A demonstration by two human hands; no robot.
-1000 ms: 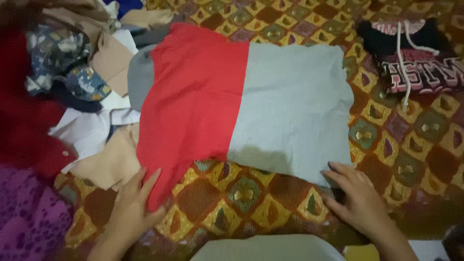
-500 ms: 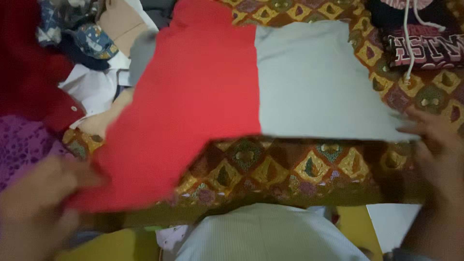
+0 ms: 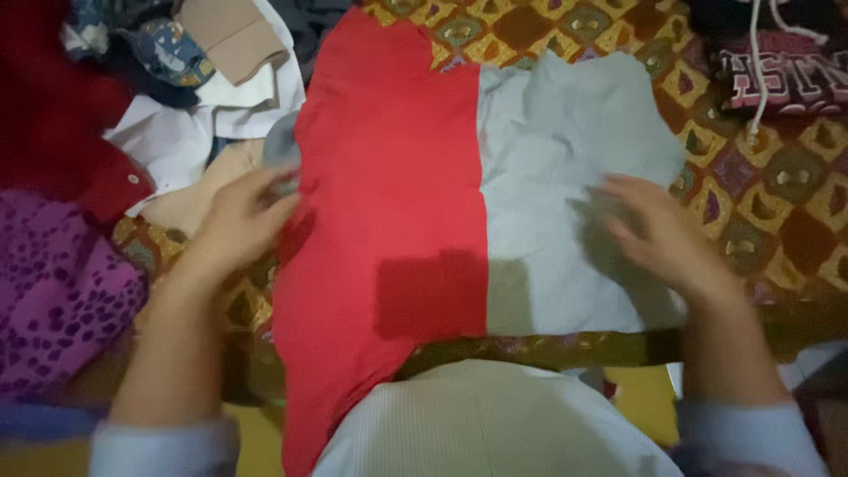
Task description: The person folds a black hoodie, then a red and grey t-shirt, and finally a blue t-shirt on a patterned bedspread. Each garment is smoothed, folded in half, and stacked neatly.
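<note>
A red and pale grey garment [image 3: 442, 177] lies spread on a patterned orange and brown cloth [image 3: 751, 230]. Its red half is on the left, its grey half on the right, and the grey part is wrinkled. My left hand [image 3: 238, 221] rests at the garment's left edge, fingers apart, touching the red fabric. My right hand [image 3: 658, 234] lies flat on the grey half near its right side, fingers spread. The garment's near red corner hangs down toward me.
A pile of mixed clothes [image 3: 185, 79] lies at the upper left, with a dark red garment [image 3: 53, 115] and a purple spotted one [image 3: 53, 300] beside it. A dark folded hoodie [image 3: 777, 62] with white drawstrings sits at the upper right.
The garment was lifted by its near edge in both hands, then laid down closer to me. Both hands have let go and now rest on top of it.
</note>
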